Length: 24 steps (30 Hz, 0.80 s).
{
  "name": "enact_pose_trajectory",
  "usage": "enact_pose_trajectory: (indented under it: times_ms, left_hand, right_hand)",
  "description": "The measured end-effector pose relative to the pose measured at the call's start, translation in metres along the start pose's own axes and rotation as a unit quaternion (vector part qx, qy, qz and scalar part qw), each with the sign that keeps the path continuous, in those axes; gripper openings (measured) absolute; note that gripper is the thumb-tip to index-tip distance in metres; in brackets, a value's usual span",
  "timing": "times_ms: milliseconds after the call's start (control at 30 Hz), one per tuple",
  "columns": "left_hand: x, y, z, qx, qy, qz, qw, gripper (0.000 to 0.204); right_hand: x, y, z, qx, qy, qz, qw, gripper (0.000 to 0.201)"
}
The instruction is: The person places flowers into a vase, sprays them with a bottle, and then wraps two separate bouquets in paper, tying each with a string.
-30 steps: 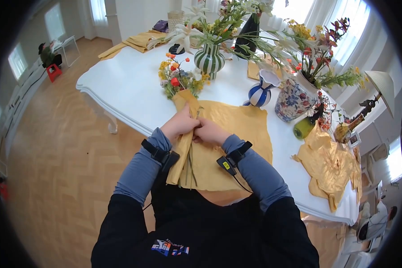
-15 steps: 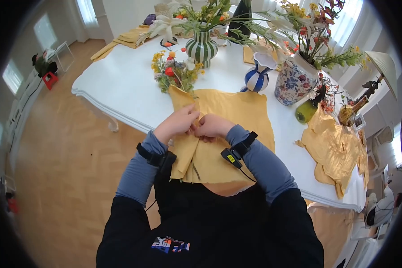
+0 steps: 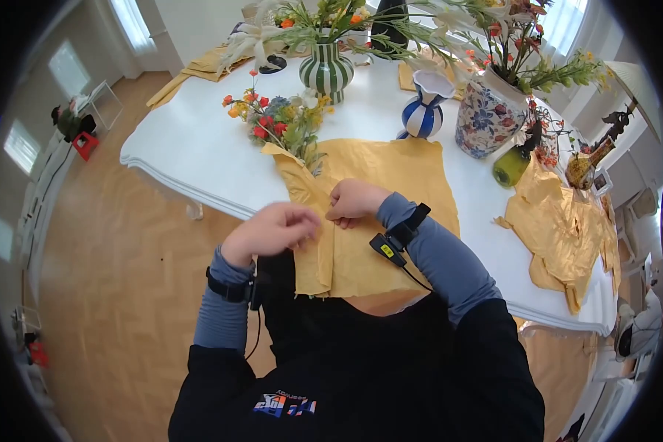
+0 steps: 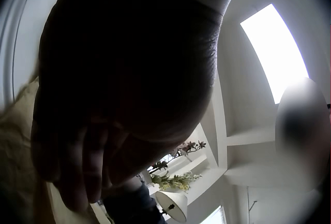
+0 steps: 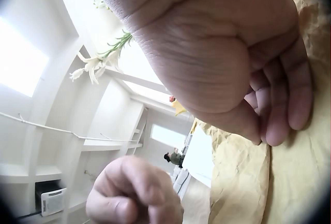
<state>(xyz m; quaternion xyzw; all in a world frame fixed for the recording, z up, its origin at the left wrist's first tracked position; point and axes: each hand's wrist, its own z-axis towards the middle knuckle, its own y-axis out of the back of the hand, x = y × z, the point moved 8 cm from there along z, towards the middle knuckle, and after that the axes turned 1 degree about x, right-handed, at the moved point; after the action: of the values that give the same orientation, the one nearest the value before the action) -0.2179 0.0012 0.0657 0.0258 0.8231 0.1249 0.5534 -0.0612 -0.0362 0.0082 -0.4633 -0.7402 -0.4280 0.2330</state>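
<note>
A bouquet of small red, orange and yellow flowers (image 3: 272,121) pokes from the top left of a yellow wrapping sheet (image 3: 390,221). The sheet's left side is folded over as a long flap (image 3: 313,258), with the stems hidden beneath. My right hand (image 3: 357,200) pinches the flap's edge near the middle; the right wrist view shows the thumb and fingertips of that hand (image 5: 232,63) together at this edge. Just left of it, my left hand (image 3: 272,230) hovers over the flap, fingers loosely bent and holding nothing. The left wrist view shows that hand (image 4: 124,79) dark against the room.
Behind the sheet stand a green-striped vase (image 3: 326,72), a blue-and-white vase (image 3: 423,114) and a floral vase (image 3: 490,114). Crumpled gold sheets (image 3: 556,228) lie at the right, beside a green bottle (image 3: 510,168). More folded yellow material (image 3: 210,65) rests at the back left.
My left hand has let go of the sheet and moved left. The flap now lies flatter, covering the stem ends seen earlier, and the flower heads have shifted and spread leftward. My right hand stays on the sheet.
</note>
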Motion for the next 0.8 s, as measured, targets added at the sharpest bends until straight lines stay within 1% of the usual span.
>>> enact_pose_trajectory:
  times_ms: [33, 67, 100, 133, 167, 200, 233, 300, 333, 367, 433, 467, 500, 533, 567, 600, 633, 667, 700, 733, 767, 800]
  left_hand:
    - [0.008, 0.04, 0.015, -0.131, -0.056, 0.043, 0.989, 0.018]
    - [0.026, 0.077, 0.03, -0.255, -0.101, 0.079, 0.958, 0.025]
    - [0.025, 0.084, 0.04, -0.259, -0.106, 0.08, 0.957, 0.025]
    - [0.003, 0.089, 0.037, -0.321, -0.203, 0.203, 0.903, 0.031]
    - [-0.021, 0.083, 0.029, -0.374, -0.293, 0.319, 0.82, 0.037]
    - [-0.019, 0.078, 0.04, -0.323, -0.232, 0.292, 0.87, 0.047]
    - [-0.017, 0.078, 0.047, -0.324, -0.234, 0.292, 0.869, 0.047]
    - [-0.008, 0.068, 0.077, -0.244, -0.24, 0.358, 0.869, 0.051]
    - [-0.002, 0.066, 0.088, -0.227, -0.231, 0.38, 0.867, 0.05]
    - [-0.004, 0.066, 0.093, -0.23, -0.232, 0.377, 0.867, 0.05]
    - [-0.003, 0.054, 0.106, -0.165, -0.236, 0.454, 0.843, 0.049]
    - [-0.003, 0.056, 0.11, -0.174, -0.234, 0.449, 0.845, 0.049]
    - [0.001, 0.053, 0.117, -0.143, -0.219, 0.468, 0.844, 0.051]
    - [0.006, 0.049, 0.123, -0.11, -0.204, 0.485, 0.843, 0.053]
    - [0.004, 0.051, 0.124, -0.113, -0.202, 0.478, 0.847, 0.053]
    - [0.004, 0.049, 0.127, -0.095, -0.194, 0.503, 0.837, 0.054]
    - [0.003, 0.045, 0.13, -0.077, -0.188, 0.528, 0.825, 0.055]
    - [0.004, 0.044, 0.133, -0.068, -0.172, 0.527, 0.83, 0.057]
    - [0.0, 0.043, 0.133, -0.07, -0.173, 0.524, 0.831, 0.057]
    - [-0.001, 0.041, 0.134, -0.065, -0.163, 0.537, 0.825, 0.059]
    - [0.001, 0.04, 0.136, -0.06, -0.152, 0.549, 0.82, 0.06]
    - [0.001, 0.04, 0.139, -0.061, -0.153, 0.548, 0.82, 0.06]
  right_hand:
    - [-0.001, 0.0, -0.002, 0.004, 0.0, 0.0, 1.0, 0.019]
    - [0.0, 0.002, -0.003, 0.006, 0.0, -0.001, 1.0, 0.02]
    - [0.001, 0.004, -0.005, 0.002, 0.003, -0.005, 1.0, 0.02]
    - [0.002, 0.003, -0.007, 0.005, 0.007, -0.002, 1.0, 0.02]
    - [0.003, 0.003, -0.008, 0.007, 0.012, 0.001, 1.0, 0.02]
    - [0.003, 0.003, -0.009, 0.007, 0.006, -0.002, 1.0, 0.018]
    - [0.002, 0.003, -0.009, 0.006, 0.006, -0.004, 1.0, 0.018]
    - [0.003, 0.003, -0.01, -0.005, 0.012, -0.003, 1.0, 0.02]
    - [0.003, 0.003, -0.012, -0.005, 0.011, -0.005, 1.0, 0.02]
    - [0.007, 0.003, -0.019, -0.011, 0.007, -0.035, 0.999, 0.019]
    - [0.008, -0.004, -0.025, -0.012, 0.002, -0.074, 0.997, 0.019]
    - [0.016, 0.007, -0.034, -0.154, 0.046, -0.189, 0.969, 0.019]
    - [0.036, 0.013, -0.053, -0.29, 0.093, -0.296, 0.905, 0.021]
    - [0.044, 0.007, -0.064, -0.278, 0.114, -0.296, 0.907, 0.027]
    - [0.046, 0.002, -0.068, -0.271, 0.114, -0.3, 0.907, 0.027]
    - [0.074, -0.014, -0.084, -0.273, 0.308, -0.339, 0.846, 0.025]
    - [0.091, -0.034, -0.108, -0.263, 0.489, -0.36, 0.75, 0.023]
    - [0.088, -0.04, -0.109, -0.26, 0.487, -0.362, 0.751, 0.023]
    - [0.079, -0.056, -0.095, -0.156, 0.45, -0.368, 0.799, 0.024]
    - [0.07, -0.07, -0.084, -0.05, 0.406, -0.368, 0.835, 0.027]
    - [0.073, -0.071, -0.084, -0.049, 0.405, -0.37, 0.835, 0.027]
    - [0.07, -0.072, -0.077, -0.032, 0.349, -0.393, 0.85, 0.031]
